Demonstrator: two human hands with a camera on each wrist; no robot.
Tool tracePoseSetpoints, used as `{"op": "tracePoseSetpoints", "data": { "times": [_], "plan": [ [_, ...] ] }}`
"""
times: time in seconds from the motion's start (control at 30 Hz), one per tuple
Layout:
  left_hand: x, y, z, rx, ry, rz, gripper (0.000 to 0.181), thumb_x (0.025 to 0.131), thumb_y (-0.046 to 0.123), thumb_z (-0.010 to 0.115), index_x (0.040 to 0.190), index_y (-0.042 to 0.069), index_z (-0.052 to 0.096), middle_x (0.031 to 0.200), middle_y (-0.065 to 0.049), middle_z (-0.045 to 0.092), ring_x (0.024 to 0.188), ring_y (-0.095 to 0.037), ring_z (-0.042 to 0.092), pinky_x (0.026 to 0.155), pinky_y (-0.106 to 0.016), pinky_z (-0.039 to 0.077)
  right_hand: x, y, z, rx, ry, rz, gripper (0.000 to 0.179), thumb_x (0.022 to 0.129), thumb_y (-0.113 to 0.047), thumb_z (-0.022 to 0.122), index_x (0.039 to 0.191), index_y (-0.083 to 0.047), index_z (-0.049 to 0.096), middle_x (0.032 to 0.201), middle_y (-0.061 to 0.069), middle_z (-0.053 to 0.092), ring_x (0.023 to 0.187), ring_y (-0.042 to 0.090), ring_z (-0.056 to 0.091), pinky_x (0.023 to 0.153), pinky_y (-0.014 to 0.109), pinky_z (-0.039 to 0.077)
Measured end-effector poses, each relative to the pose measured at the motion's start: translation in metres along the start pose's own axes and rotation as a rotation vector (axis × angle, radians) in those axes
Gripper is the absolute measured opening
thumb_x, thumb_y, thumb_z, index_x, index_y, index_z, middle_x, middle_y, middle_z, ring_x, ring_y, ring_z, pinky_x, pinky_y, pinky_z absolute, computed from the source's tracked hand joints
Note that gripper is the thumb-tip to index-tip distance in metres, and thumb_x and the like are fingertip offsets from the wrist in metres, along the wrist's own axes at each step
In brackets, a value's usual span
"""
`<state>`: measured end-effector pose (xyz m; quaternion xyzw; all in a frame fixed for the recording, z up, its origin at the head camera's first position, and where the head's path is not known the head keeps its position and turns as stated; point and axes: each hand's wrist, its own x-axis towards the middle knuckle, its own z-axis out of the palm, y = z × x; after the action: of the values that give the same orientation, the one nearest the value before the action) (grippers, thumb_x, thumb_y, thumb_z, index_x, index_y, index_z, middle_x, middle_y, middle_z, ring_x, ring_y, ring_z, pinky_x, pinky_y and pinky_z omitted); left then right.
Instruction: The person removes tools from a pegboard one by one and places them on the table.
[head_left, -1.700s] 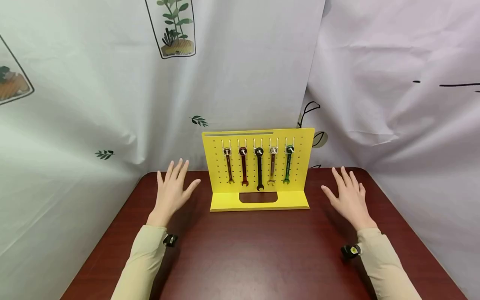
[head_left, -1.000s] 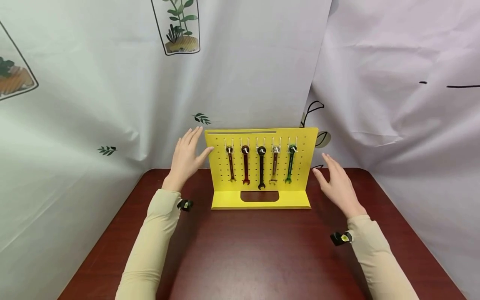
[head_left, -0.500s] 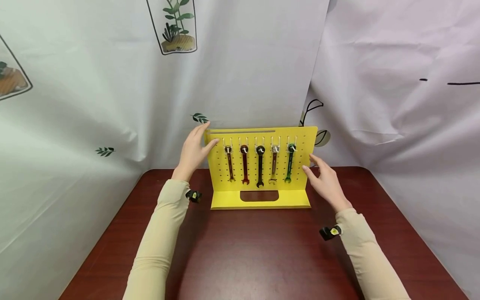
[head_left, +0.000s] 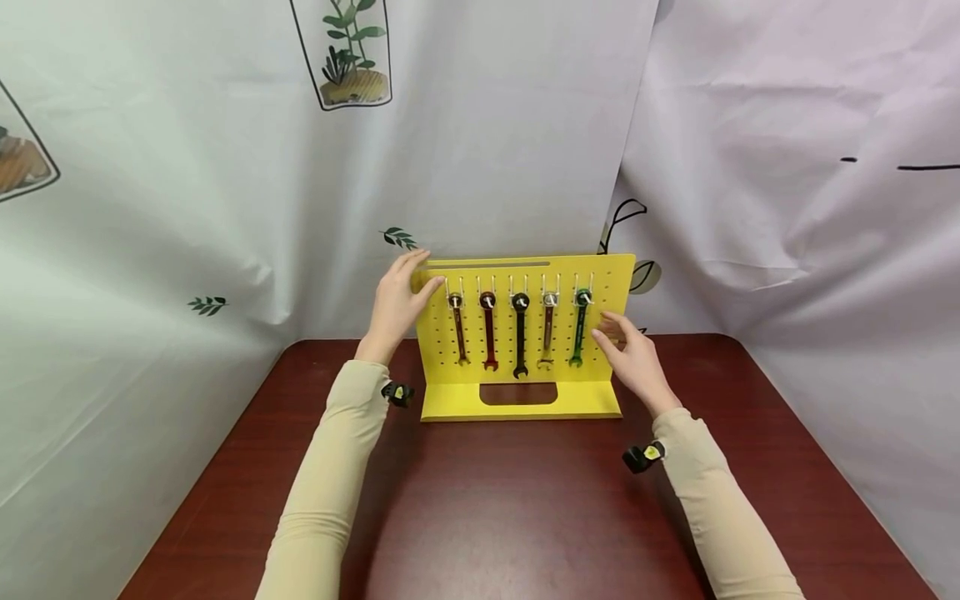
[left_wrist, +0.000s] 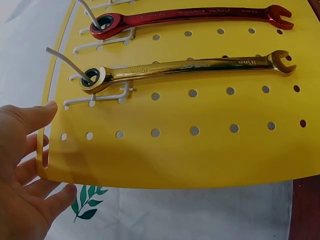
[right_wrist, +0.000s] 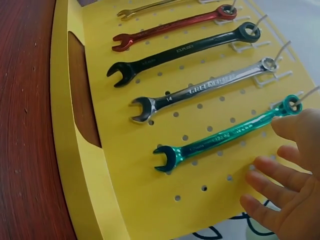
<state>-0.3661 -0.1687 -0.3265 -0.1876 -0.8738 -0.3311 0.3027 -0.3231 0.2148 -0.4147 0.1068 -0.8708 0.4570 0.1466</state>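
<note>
A yellow pegboard stand (head_left: 611, 279) stands upright near the back of the table. Several ratcheting combination wrenches hang side by side by their ring ends on white hooks. From left they are a gold wrench (left_wrist: 190, 66), a red wrench (left_wrist: 195, 16), a black wrench (right_wrist: 185, 50), a silver wrench (right_wrist: 200, 89) and a green wrench (right_wrist: 225, 134). At the board's upper left corner is my left hand (head_left: 393, 308), thumb before the panel and loosely spread fingers around its edge. My right hand (head_left: 637, 358) has its thumb close by the green wrench's ring end, fingers spread and holding nothing.
The dark red-brown table (head_left: 480, 517) extends in front of the stand. A white curtain (head_left: 495, 125) printed with plants hangs close behind. Both wrists carry small black cameras, the right one (head_left: 642, 457) low over the table. The stand's base has a cutout (head_left: 517, 393).
Both hands have moved inward from either side: the left up to the board's top left corner, the right in over its right side beside the green wrench. The board and wrenches remain in place.
</note>
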Motion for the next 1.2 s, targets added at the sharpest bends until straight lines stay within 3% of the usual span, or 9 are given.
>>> {"op": "tracePoseSetpoints", "data": {
  "times": [0.7, 0.97, 1.2],
  "plan": [
    [0.001, 0.001, 0.008, -0.065, 0.107, -0.012, 0.04, 0.095, 0.016, 0.073, 0.129, -0.002, 0.065, 0.142, -0.018, 0.056, 0.132, -0.037, 0.052, 0.111, -0.051, 0.04, 0.014, -0.002, 0.021, 0.121, -0.011, 0.048, 0.054, 0.103, -0.043, 0.058, 0.141, -0.006, 0.051, 0.133, 0.019, 0.058, 0.122, 0.038, 0.056, 0.098, 0.055, 0.047],
    [0.002, 0.002, 0.007, -0.053, 0.098, -0.026, 0.036, 0.096, 0.014, 0.072, 0.128, -0.001, 0.066, 0.14, -0.019, 0.058, 0.131, -0.035, 0.052, 0.11, -0.05, 0.041, 0.016, -0.007, 0.023, 0.183, -0.058, 0.096, 0.055, 0.105, -0.041, 0.053, 0.142, 0.0, 0.049, 0.135, 0.022, 0.054, 0.123, 0.037, 0.053, 0.101, 0.053, 0.046],
    [0.002, 0.002, 0.005, -0.026, 0.089, -0.033, 0.037, 0.096, 0.015, 0.072, 0.128, -0.001, 0.066, 0.139, -0.019, 0.058, 0.131, -0.035, 0.053, 0.109, -0.048, 0.043, 0.016, -0.012, 0.023, 0.31, -0.084, 0.125, 0.052, 0.107, -0.034, 0.052, 0.14, 0.006, 0.046, 0.135, 0.028, 0.054, 0.123, 0.041, 0.055, 0.104, 0.055, 0.045]
  ]
}}
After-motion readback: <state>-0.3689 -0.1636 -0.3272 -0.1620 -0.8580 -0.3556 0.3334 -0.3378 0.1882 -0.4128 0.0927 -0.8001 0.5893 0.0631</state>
